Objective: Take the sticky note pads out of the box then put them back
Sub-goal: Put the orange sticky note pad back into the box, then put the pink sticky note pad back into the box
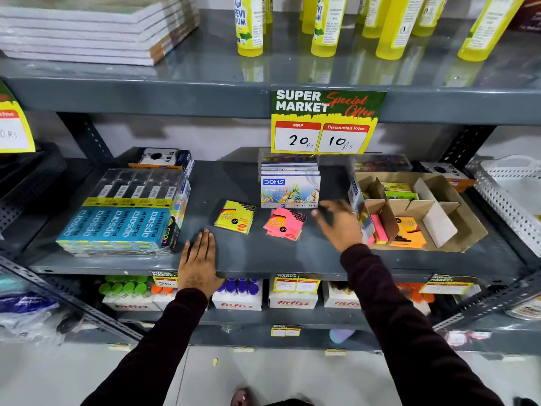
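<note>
A person's right hand (336, 222), fingers spread and empty, is hovering between the pink sticky note pad (284, 224) and the cardboard box (456, 227); a careless sweep risks scattering it.

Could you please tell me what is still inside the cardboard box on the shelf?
The cardboard box holds an orange pad and a pink pad in front, with yellow-green pads in the rear compartments. The dividers hide whatever lies lower down.
</note>
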Motion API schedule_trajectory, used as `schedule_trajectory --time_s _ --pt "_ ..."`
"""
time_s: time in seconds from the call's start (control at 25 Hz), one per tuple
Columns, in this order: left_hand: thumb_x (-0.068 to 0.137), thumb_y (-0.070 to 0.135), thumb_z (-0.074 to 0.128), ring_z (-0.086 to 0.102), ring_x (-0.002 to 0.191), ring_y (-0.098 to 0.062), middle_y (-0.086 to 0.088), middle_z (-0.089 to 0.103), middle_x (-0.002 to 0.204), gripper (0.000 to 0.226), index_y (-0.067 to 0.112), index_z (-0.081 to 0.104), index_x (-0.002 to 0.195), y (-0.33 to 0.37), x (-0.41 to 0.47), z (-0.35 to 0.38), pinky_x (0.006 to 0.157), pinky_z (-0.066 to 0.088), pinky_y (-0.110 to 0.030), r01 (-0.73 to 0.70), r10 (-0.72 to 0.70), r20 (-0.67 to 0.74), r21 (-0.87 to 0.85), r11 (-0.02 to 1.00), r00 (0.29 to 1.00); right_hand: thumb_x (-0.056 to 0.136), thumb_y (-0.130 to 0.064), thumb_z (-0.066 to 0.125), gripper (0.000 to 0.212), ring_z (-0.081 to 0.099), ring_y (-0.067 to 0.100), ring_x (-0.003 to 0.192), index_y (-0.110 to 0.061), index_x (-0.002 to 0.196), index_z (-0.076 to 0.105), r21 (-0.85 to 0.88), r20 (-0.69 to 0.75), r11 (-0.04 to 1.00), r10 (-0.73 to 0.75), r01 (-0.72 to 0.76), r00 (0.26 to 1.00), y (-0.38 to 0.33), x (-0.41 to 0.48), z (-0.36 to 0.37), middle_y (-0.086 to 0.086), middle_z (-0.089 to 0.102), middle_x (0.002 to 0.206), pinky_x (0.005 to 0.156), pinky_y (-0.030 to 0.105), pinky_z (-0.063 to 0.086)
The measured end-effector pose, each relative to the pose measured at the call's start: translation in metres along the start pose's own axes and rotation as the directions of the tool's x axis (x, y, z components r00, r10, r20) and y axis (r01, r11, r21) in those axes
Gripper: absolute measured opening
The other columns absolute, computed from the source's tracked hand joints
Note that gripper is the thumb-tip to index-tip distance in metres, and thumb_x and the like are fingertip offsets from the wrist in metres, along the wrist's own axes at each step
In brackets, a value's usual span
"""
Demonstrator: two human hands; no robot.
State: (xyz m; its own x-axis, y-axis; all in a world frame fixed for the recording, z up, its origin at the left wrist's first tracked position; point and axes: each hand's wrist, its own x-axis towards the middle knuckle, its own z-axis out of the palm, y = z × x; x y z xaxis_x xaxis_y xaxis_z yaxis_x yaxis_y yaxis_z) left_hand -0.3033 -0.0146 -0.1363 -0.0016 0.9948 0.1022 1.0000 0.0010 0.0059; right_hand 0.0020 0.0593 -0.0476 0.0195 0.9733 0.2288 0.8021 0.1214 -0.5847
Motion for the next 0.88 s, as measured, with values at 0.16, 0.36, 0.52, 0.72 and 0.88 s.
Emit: schedule_trajectory --time_s 0.16,0.36,0.52,0.72,0.88 --pt "0.053 0.035 0.082 0.032 0.134 -0.033 -0.023 0.035 0.144 0.107 -0.005 0.028 0.136 0.002 -0.001 -0.001 0.112 0.017 -0.046 -0.001 0.001 -0.01 0.017 1.0 1.0 0.069 -0.05 0.076 0.09 0.036 0.032 0.134 -0.007 0.139 0.037 -0.205 0.455 0.965 -0.056 0.166 0.889 -0.021 0.011 0.04 0.015 0.04 0.144 0.115 0.039 0.028" --pt "0.064 0.017 0.075 0.032 0.133 -0.034 -0.023 0.034 0.144 0.088 -0.005 0.029 0.135 0.002 -0.002 -0.002 0.113 0.014 -0.045 -0.005 0.007 -0.043 0.043 0.999 0.999 0.072 -0.037 0.076 0.09 0.032 0.031 0.137 -0.008 0.143 0.03 -0.268 0.54 0.931 -0.068 0.249 0.839 -0.026 0.034 0.043 0.013 0.036 0.15 0.116 0.037 0.026" --pt "0.069 0.015 0.071 0.044 0.125 -0.035 -0.024 0.044 0.137 0.074 -0.006 0.037 0.131 0.001 0.001 -0.001 0.103 0.032 -0.052 -0.013 0.014 -0.023 0.066 0.998 1.0 0.075 -0.028 0.077 0.092 0.03 0.031 0.139 -0.006 0.146 0.024 -0.266 0.628 0.917 -0.069 0.297 0.775 -0.031 0.04 0.042 0.014 0.03 0.154 0.115 0.034 0.026" --pt "0.051 0.023 0.087 0.049 0.122 -0.032 -0.022 0.051 0.133 0.098 -0.004 0.035 0.13 -0.002 0.005 0.005 0.1 0.038 -0.049 -0.022 0.02 0.023 0.083 0.996 1.0 0.07 -0.037 0.079 0.094 0.039 0.03 0.134 -0.006 0.144 0.03 -0.322 0.618 0.916 0.011 0.24 0.786 -0.027 0.041 0.04 0.016 0.038 0.148 0.112 0.035 0.034" --pt "0.049 0.037 0.083 0.039 0.129 -0.034 -0.025 0.042 0.139 0.106 -0.006 0.034 0.132 0.0 0.001 0.003 0.111 0.021 -0.047 -0.022 0.022 0.001 0.041 0.999 1.0 0.061 -0.052 0.077 0.081 0.052 0.032 0.115 -0.006 0.123 0.051 -0.415 0.507 0.888 0.044 0.199 0.861 -0.026 0.028 0.033 0.015 0.055 0.127 0.101 0.037 0.045"
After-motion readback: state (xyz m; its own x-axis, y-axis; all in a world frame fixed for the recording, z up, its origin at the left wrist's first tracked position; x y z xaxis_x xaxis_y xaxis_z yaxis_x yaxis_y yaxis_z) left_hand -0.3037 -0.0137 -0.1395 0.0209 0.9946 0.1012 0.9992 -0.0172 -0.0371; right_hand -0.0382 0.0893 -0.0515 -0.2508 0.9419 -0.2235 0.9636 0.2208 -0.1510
